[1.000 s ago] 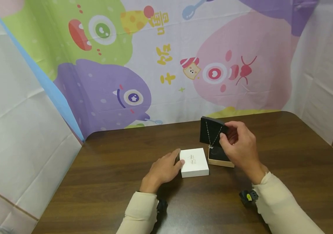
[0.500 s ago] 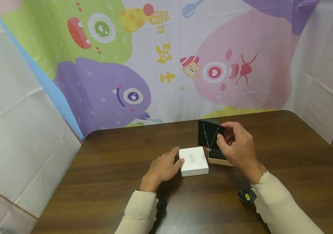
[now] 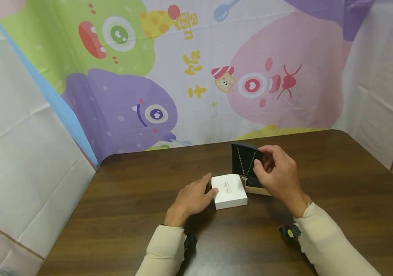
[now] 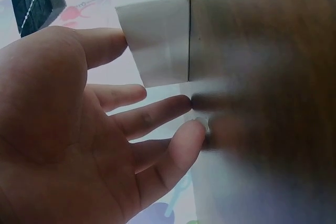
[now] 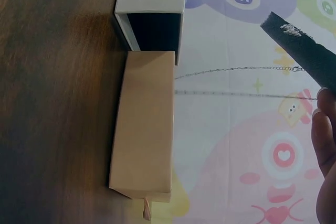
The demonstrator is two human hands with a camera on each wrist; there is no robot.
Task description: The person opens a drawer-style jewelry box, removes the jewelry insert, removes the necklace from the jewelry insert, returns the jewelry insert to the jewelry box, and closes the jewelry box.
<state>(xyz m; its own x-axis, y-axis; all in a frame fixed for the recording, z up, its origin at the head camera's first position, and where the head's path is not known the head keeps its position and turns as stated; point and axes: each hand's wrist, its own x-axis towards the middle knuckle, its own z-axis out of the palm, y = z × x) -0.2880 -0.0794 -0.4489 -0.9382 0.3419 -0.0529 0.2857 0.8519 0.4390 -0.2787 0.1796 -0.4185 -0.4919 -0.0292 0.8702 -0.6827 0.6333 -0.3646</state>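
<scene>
The lid lies on the table. Just right of the lid sits the box base, touching it. Above that base stands the card carrying the necklace. Left of the lid rests the left hand; right of it, the right hand.

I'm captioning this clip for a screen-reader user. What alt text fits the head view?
A right hand holds a black display card with a silver necklace upright over a tan box tray, while the left hand rests against a white box lid on a dark wooden table.
</scene>
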